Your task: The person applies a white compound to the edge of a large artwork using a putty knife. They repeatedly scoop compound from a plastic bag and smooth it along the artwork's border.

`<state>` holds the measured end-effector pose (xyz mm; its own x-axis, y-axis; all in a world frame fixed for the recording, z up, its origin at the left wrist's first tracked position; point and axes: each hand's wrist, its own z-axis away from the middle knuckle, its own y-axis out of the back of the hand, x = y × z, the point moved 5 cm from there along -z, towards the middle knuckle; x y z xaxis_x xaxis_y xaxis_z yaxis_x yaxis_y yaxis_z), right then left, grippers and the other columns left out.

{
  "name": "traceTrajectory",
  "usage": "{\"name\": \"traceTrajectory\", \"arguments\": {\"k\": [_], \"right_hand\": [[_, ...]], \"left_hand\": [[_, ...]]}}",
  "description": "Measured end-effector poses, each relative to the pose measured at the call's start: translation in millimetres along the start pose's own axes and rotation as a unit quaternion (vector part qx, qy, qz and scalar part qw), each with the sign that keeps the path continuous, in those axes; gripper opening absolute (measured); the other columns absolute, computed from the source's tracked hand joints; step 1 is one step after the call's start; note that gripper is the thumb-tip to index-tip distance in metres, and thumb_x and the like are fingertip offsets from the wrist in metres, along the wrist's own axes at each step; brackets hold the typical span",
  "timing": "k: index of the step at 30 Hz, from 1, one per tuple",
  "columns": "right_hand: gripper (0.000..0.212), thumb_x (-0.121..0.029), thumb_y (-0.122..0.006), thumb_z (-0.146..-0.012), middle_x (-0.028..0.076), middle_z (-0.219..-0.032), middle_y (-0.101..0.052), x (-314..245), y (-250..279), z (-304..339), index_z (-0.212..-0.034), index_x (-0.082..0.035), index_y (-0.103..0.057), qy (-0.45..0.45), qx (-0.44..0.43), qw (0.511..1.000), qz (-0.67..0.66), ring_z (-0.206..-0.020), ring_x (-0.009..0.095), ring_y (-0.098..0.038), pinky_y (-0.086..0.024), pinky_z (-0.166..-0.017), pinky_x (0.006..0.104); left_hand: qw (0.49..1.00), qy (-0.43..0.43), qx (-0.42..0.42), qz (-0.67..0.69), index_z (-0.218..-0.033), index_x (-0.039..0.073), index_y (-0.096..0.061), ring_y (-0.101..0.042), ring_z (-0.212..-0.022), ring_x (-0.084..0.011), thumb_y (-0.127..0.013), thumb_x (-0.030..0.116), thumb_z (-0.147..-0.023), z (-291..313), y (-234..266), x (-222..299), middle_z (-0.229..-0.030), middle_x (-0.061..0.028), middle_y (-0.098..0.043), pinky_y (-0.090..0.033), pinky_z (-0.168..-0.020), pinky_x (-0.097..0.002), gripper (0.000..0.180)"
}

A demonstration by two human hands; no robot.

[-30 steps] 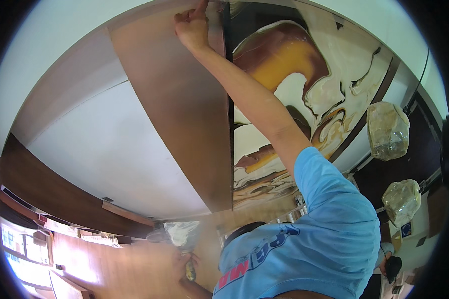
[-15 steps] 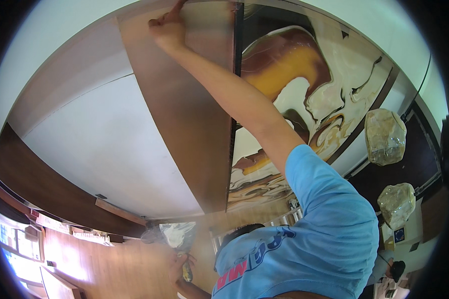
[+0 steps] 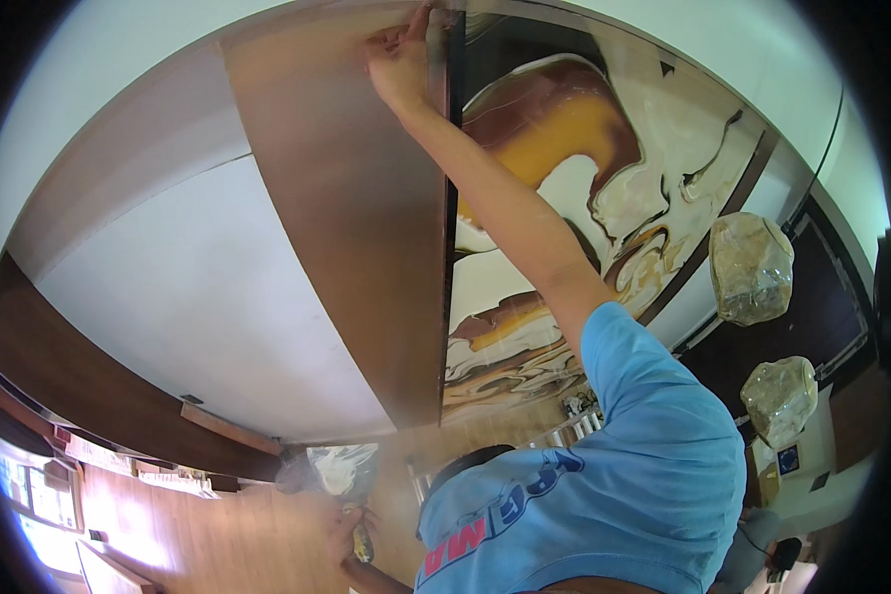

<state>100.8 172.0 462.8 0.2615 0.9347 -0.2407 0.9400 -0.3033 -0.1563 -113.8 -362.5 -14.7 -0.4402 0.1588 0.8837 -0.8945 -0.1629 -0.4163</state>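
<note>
My right arm, in a blue sleeve, reaches far up. My right hand [image 3: 398,67] rests with curled fingers on a tall glossy brown panel [image 3: 351,228], right at the dark seam where it meets a marbled brown, yellow and cream panel [image 3: 564,168]. One finger points up along the seam. Whether the hand grips anything is not clear. My left hand [image 3: 349,533] hangs low beside my blue shirt and is closed around a small yellowish object [image 3: 364,546], which is blurred. A crumpled clear plastic bag [image 3: 332,467] lies just beyond that hand.
A white surface [image 3: 188,287] with dark wooden trim [image 3: 79,391] lies left of the brown panel. Two rough crystal-like lamps [image 3: 752,267] [image 3: 780,398] hang at the right. Wooden flooring and bright windows [image 3: 30,495] show at the lower left.
My right hand slid left along the top of the brown panel, then came back right to the seam beside the marbled panel. My left hand stays low.
</note>
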Motion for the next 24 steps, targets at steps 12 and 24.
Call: {"name": "traceTrajectory", "arguments": {"k": [12,24], "right_hand": [[0.113,0.009,-0.063,-0.092,0.003,-0.088,-0.052,-3.5,-3.4,-15.0,-0.167,-0.009,0.019,-0.104,-0.023,0.993,-0.058,-0.076,0.014,-0.050,-0.052,-0.073,0.0261],[0.118,-0.008,-0.067,-0.078,0.005,-0.066,-0.061,-50.2,-80.2,8.1,-0.158,0.014,0.017,-0.099,-0.052,0.994,-0.023,-0.063,0.022,-0.064,-0.055,-0.068,0.0311]], "left_hand": [[1.000,0.019,0.017,0.012,-0.109,-0.004,-0.063,-0.066,-0.051,-0.0214,-0.072,0.021,-0.094,-7.3,0.0,-8.2,-0.077,-0.0206,-0.073,-0.054,-0.050,-0.0291,0.030],[0.997,0.011,0.081,0.011,-0.109,-0.006,-0.063,-0.065,-0.051,-0.0230,-0.071,0.019,-0.093,10.2,6.9,-13.6,-0.077,-0.0218,-0.072,-0.055,-0.051,-0.0302,0.030]]}}
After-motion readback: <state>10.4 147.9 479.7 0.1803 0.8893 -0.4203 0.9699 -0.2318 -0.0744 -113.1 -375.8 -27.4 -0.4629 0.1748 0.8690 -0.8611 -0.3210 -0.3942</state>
